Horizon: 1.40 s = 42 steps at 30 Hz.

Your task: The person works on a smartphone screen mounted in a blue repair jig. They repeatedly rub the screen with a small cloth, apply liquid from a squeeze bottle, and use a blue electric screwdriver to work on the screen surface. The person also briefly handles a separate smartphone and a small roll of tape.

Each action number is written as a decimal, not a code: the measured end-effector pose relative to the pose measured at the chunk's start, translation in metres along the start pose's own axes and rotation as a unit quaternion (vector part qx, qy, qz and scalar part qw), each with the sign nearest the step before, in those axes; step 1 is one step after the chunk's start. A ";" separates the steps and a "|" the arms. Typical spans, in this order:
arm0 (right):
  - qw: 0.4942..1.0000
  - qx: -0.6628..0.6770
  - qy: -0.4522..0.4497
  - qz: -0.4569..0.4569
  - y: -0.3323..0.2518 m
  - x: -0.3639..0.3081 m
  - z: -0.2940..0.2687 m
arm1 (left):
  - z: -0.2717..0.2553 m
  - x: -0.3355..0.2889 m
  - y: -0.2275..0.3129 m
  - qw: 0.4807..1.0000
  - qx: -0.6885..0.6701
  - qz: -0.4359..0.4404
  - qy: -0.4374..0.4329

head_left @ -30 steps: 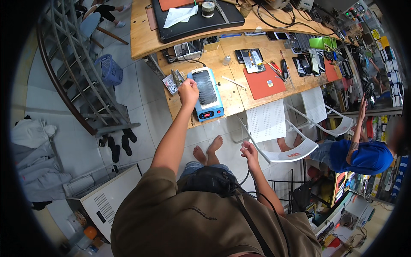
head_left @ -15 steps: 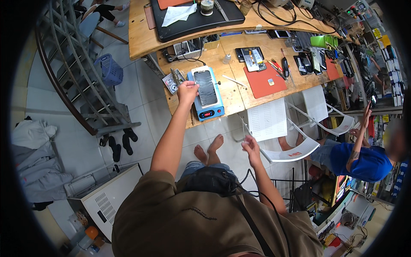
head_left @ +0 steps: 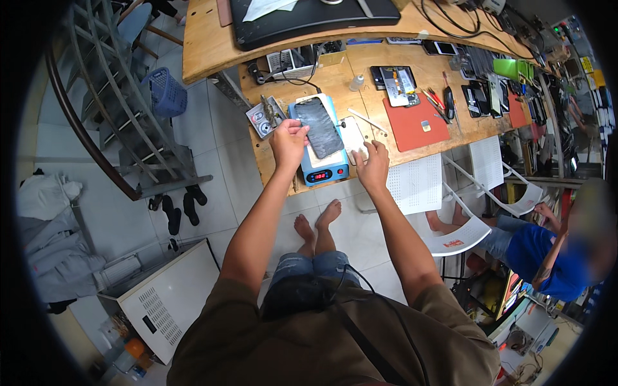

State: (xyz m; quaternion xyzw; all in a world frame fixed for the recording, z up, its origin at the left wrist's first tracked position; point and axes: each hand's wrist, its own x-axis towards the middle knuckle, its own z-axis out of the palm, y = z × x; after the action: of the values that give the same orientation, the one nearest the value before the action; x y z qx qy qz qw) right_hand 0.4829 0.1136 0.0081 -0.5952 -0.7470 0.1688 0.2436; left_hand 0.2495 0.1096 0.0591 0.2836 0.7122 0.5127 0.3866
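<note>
The work at the heater point(head_left: 327, 176) looks under way rather than finished: the dark panel point(head_left: 320, 128) lies slightly askew on top of it, not yet lifted clear, and the heater's red display is lit. A white slab point(head_left: 351, 133) lies apart from the panel, on the bench point(head_left: 268, 159) just right of the heater. How much is left cannot be told.

The left hand point(head_left: 289, 143) has its thumb and fingers bent at the panel's left edge; whether they grip it or only steady it is unclear. The right hand point(head_left: 373, 165) has its fingers half curled at the slab's near end; whether they pinch it cannot be told.

Left of the heater, an open box point(head_left: 261, 126) has round shapes inside and a metal piece across it. At the bench's far right stands a green bin point(head_left: 513, 68), its contents too small to tell. A small bottle point(head_left: 356, 82) stands beyond the slab; its fill is unclear.
</note>
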 end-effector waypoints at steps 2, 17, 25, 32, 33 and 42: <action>0.991 0.130 0.013 0.014 -0.037 0.009 -0.010 | -0.004 0.000 -0.005 1.000 0.017 0.015 0.010; 0.836 0.455 -0.212 0.222 -0.102 0.032 -0.079 | -0.027 -0.030 0.064 0.968 -0.217 0.007 -0.127; 0.469 0.806 -0.322 0.162 -0.122 -0.007 -0.140 | -0.045 -0.065 0.119 0.921 -0.321 -0.061 -0.211; 0.384 0.852 -0.321 0.157 -0.131 -0.022 -0.147 | -0.049 -0.103 0.142 0.911 -0.311 -0.045 -0.267; 0.377 0.855 -0.321 0.156 -0.132 -0.023 -0.147 | -0.049 -0.104 0.142 0.915 -0.306 -0.039 -0.259; 0.501 0.802 -0.298 0.128 -0.134 -0.030 -0.149 | -0.043 -0.107 0.129 0.971 -0.212 -0.024 -0.112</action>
State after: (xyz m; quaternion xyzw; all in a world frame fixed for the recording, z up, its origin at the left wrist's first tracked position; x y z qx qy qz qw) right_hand 0.4643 0.0474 0.1984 -0.1487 -0.2354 0.8924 0.3551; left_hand 0.2719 0.0421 0.2174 0.2332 0.5463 0.6076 0.5273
